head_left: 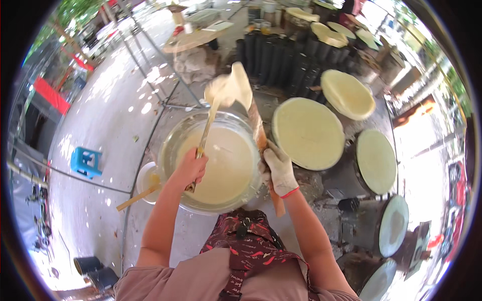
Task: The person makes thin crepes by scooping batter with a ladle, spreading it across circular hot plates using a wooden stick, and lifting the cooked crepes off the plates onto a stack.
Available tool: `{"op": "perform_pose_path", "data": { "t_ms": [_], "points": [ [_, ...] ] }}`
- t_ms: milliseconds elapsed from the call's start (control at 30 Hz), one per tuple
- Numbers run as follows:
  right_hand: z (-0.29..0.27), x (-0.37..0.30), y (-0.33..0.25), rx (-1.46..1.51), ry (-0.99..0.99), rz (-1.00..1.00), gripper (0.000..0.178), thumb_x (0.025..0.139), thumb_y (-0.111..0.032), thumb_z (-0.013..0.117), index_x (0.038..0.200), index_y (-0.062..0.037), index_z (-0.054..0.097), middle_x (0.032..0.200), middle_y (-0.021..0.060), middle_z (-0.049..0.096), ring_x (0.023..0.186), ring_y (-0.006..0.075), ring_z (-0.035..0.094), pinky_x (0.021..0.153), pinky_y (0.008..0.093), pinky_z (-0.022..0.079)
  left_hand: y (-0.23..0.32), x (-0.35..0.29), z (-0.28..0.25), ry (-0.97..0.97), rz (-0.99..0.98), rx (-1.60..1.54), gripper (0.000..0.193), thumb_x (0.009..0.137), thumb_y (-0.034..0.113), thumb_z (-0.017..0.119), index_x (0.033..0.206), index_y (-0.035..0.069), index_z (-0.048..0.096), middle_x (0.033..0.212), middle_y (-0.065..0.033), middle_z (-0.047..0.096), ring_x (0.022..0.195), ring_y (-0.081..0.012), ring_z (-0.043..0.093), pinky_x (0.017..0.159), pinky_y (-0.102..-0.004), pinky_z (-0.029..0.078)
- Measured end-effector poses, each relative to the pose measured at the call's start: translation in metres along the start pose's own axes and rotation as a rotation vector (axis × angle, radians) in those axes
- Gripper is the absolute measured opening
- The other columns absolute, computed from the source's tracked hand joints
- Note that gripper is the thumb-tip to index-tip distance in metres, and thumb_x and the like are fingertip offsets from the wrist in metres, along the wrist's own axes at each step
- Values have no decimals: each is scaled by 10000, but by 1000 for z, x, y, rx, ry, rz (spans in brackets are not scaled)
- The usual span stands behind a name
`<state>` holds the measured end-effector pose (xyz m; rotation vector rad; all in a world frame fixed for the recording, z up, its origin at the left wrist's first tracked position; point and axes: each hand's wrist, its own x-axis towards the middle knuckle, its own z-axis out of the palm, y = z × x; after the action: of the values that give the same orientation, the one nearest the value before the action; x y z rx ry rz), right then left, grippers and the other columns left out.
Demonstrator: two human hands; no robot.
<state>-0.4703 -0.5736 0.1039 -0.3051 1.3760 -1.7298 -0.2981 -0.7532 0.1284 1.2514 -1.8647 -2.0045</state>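
Observation:
A wide metal basin [168, 143] of creamy batter [218, 163] stands in front of me. My bare left hand [192, 166] is closed around the handle of a ladle [207, 131], whose blurred, batter-coated head is raised over the basin's far rim. On the basin's right side my right hand [279, 169], in a white work glove, grips a long wooden paddle [257, 125]. The paddle's broad pale end [241, 85] rises beside the ladle head; whether the two touch I cannot tell. Part of the gloved fingers is hidden behind the paddle's shaft.
Left of the basin, a small white tub [146, 176] holds a wooden-handled tool [138, 197]. Pale-topped round griddles stand to the right, the nearest griddle [309, 133] close to my glove. Behind are black cylinders [271, 60]. A blue stool [86, 161] and metal frame [165, 67] stand left.

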Motion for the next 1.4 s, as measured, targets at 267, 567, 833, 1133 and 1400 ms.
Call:
{"op": "perform_pose_path", "data": {
  "t_ms": [267,567,833,1133,1400],
  "points": [
    [-225,-199,112,-690,496,-205,436,922,-247,496,1347,-153,460,774,93,615,679,228,613,621,355,485,-39,-85,229,-732,-516,-263,175,895,82,483,756,103,378,543,48,334,397,-25,331,327,-200,290],
    [-347,-599,206,-683,1010,168,402,891,-260,511,1283,-176,535,1058,168,639,963,336,619,832,374,477,-96,-203,531,-1221,-587,114,88,911,63,467,841,102,432,599,42,346,411,-27,307,332,-201,280],
    [-388,-639,232,19,1643,-130,383,902,-171,519,1271,-73,557,896,49,637,727,87,555,681,220,448,-121,-338,736,-1940,-376,403,84,897,58,515,910,77,434,589,28,366,390,-42,337,324,-208,287],
    [-496,-703,226,1097,2237,-838,389,953,-271,481,1341,-241,480,650,-26,461,425,60,370,375,209,321,-253,-427,916,-2254,35,703,122,894,84,515,906,63,395,580,-1,414,421,-86,402,370,-255,337],
    [-542,-654,250,466,2586,199,392,930,-147,495,1309,-47,508,1202,131,615,1043,170,600,919,264,423,-356,-377,1022,-2069,1174,823,203,812,101,491,968,3,407,702,-237,595,613,-398,598,564,-503,435]
  ]
}}
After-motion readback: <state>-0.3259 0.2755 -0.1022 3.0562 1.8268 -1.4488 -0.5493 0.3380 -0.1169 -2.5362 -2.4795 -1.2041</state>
